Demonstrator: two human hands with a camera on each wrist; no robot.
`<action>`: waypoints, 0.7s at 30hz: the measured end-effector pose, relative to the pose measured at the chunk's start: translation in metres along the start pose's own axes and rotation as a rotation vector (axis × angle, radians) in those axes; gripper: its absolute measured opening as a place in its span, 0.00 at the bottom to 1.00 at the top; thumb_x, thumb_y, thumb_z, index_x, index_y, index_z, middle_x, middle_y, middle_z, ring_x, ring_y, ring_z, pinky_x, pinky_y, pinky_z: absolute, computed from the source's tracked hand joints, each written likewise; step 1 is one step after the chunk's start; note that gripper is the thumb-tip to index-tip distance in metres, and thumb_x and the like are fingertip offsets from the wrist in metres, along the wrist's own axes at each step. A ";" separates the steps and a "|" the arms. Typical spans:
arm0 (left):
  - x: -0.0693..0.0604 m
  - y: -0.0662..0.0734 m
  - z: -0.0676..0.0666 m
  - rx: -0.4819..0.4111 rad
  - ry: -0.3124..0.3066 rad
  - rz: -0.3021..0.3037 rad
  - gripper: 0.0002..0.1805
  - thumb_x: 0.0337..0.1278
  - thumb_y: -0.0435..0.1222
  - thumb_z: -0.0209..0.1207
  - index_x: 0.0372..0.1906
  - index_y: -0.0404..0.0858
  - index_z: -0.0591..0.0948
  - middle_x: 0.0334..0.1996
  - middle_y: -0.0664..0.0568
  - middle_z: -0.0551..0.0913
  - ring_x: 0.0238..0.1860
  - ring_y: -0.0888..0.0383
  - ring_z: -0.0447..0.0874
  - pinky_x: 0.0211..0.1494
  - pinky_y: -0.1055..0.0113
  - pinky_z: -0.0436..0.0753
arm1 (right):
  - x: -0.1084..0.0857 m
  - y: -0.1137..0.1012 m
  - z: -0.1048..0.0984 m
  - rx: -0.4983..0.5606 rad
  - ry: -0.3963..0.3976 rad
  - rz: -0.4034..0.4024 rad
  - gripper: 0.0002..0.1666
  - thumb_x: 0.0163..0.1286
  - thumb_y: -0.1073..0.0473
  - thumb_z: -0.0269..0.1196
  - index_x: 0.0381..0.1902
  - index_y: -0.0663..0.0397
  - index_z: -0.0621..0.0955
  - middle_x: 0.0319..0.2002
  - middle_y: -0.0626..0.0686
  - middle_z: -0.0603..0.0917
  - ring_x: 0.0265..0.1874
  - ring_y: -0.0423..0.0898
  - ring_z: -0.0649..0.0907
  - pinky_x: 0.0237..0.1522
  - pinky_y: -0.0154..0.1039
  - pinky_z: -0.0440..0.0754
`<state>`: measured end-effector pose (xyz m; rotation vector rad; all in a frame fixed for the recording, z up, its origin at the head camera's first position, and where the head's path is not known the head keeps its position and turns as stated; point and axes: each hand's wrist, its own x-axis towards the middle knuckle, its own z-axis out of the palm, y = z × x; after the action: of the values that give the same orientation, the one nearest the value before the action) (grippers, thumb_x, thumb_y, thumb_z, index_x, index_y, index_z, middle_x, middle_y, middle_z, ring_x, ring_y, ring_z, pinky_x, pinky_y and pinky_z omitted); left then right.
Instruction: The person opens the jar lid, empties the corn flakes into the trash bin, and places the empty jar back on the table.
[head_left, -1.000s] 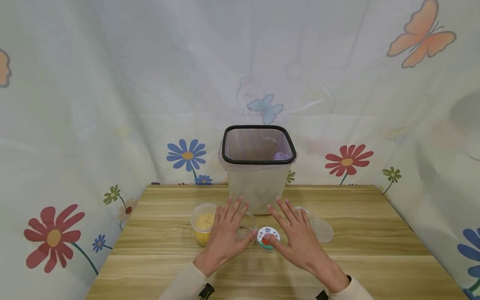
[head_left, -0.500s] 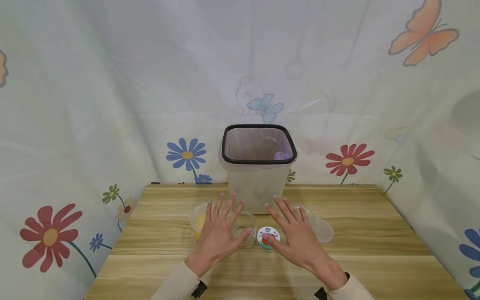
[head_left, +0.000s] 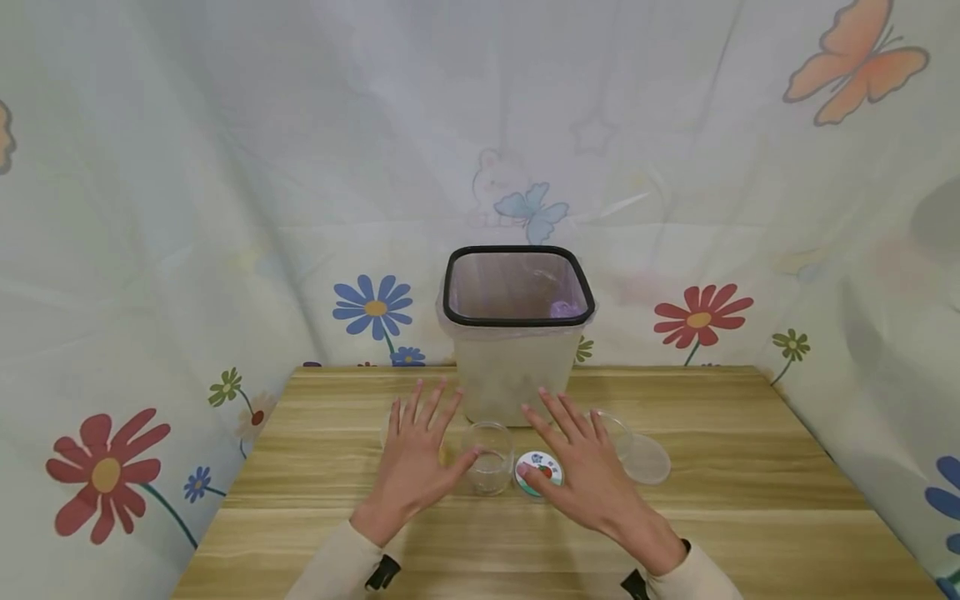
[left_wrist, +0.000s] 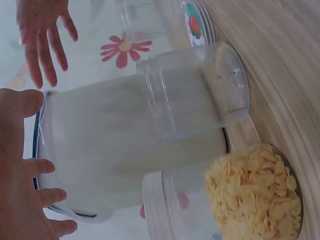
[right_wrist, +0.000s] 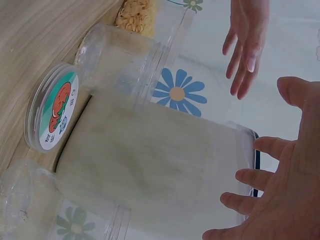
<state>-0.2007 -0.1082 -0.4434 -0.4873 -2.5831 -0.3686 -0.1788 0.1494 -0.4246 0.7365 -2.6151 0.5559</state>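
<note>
My left hand (head_left: 408,467) hovers above the table with fingers spread, in front of a see-through plastic jar holding pale yellow flakes (left_wrist: 252,195), which it mostly hides in the head view. Beside its thumb stands another see-through jar (head_left: 491,462) with no visible contents. A stack of round lids (right_wrist: 52,107), the top one bearing a strawberry-like picture, lies near the right thumb. My right hand (head_left: 588,479) is also held spread in the air, touching nothing. Partly behind it are a third see-through jar (right_wrist: 30,200) and a translucent disc (head_left: 647,460).
A pale bin (head_left: 517,375) with a black rim and a thin bag liner stands at the back of the wooden table (head_left: 315,417). Something purple (head_left: 564,309) shows inside it. A patterned curtain (head_left: 375,167) hangs behind and along the sides.
My left hand has moved to the left, covering more of the flake jar and uncovering the middle jar. The right hand has barely shifted left; the jars and bin stay put.
</note>
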 end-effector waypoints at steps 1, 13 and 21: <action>0.000 -0.002 -0.001 -0.001 -0.001 -0.005 0.44 0.56 0.63 0.57 0.76 0.55 0.60 0.78 0.54 0.54 0.79 0.43 0.48 0.76 0.36 0.50 | 0.000 0.000 0.000 -0.001 0.001 -0.003 0.44 0.65 0.36 0.61 0.75 0.35 0.62 0.78 0.52 0.56 0.77 0.57 0.57 0.69 0.73 0.53; -0.006 -0.023 -0.012 -0.061 0.031 -0.069 0.47 0.53 0.63 0.59 0.76 0.51 0.59 0.77 0.52 0.58 0.78 0.42 0.51 0.75 0.35 0.54 | 0.002 -0.004 -0.002 0.017 0.008 -0.010 0.43 0.65 0.37 0.62 0.75 0.36 0.63 0.78 0.52 0.57 0.77 0.57 0.57 0.69 0.73 0.52; -0.013 -0.046 -0.003 -0.222 0.054 -0.144 0.56 0.46 0.60 0.68 0.78 0.49 0.53 0.78 0.52 0.54 0.77 0.46 0.53 0.76 0.41 0.54 | 0.002 -0.007 -0.004 0.020 -0.011 -0.008 0.43 0.66 0.35 0.60 0.75 0.37 0.62 0.78 0.53 0.57 0.77 0.57 0.57 0.69 0.73 0.51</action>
<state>-0.2072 -0.1539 -0.4551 -0.3612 -2.5439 -0.7145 -0.1762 0.1452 -0.4183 0.7581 -2.6187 0.5780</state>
